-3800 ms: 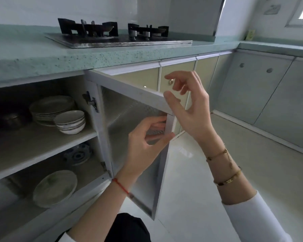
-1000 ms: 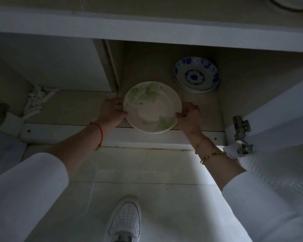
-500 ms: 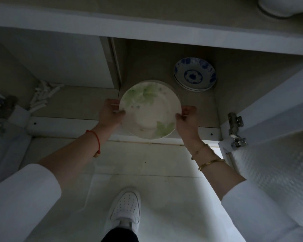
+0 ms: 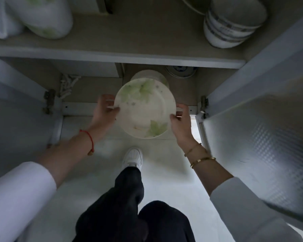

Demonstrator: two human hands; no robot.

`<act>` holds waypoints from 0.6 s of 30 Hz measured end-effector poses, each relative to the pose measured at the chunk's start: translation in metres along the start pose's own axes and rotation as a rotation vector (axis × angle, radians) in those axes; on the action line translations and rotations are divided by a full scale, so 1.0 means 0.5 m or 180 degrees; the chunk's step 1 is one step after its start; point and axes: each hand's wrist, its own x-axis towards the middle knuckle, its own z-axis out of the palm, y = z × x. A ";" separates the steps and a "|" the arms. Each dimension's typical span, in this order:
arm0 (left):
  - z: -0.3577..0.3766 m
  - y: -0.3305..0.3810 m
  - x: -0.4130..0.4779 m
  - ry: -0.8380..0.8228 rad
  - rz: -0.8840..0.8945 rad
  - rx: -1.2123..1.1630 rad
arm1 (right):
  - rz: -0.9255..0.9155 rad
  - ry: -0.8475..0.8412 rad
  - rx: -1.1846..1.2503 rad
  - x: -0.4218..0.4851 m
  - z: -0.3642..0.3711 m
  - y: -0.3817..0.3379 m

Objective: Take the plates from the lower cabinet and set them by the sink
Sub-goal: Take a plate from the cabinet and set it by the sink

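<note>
The lower cabinet (image 4: 101, 88) is standing open, its two doors swung out to either side, the right door (image 4: 262, 137) showing a textured, dimpled inner face. Everything else can be placed from the leaf-patterned plate (image 4: 144, 109), which is sitting in the middle of the view.

Above the plate, the upper shelf (image 4: 122, 55) is running across the cabinet, carrying a stack of blue-trimmed bowls (image 4: 233, 25) at its right end and a white bag (image 4: 35, 16) at its left end. Below the plate, the person's dark trouser leg (image 4: 128, 194) and white shoe (image 4: 133, 157) are resting on the pale floor (image 4: 166, 159).

The plate itself is hanging in front of the cabinet's lower opening, over the front sill, lifted clear of the cabinet floor. Just behind it, another pale plate (image 4: 150, 74) is lying on the cabinet floor, and a blue-patterned dish (image 4: 180, 71) is sitting behind and to the right.

The right hand (image 4: 181, 123) is gripping the plate's right rim, its fingers (image 4: 179, 107) curled around the edge. The left hand (image 4: 103, 112) is at the plate's left rim with its fingers (image 4: 108, 100) spread; it is blurred, so whether it is actually holding the rim or only touching it is hard to tell. A red string (image 4: 90, 138) is circling the left wrist, and gold bracelets (image 4: 202, 160) are circling the right.
</note>
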 end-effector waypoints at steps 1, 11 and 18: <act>-0.011 0.013 -0.029 -0.0033 -0.0026 0.0004 | 0.0034 -0.0001 -0.0006 -0.027 -0.017 -0.012; -0.140 0.192 -0.352 -0.0103 0.0023 -0.0047 | 0.0212 0.0061 0.0138 -0.348 -0.211 -0.181; -0.254 0.366 -0.621 0.0118 0.0281 -0.0185 | 0.0300 0.0048 0.0508 -0.615 -0.375 -0.359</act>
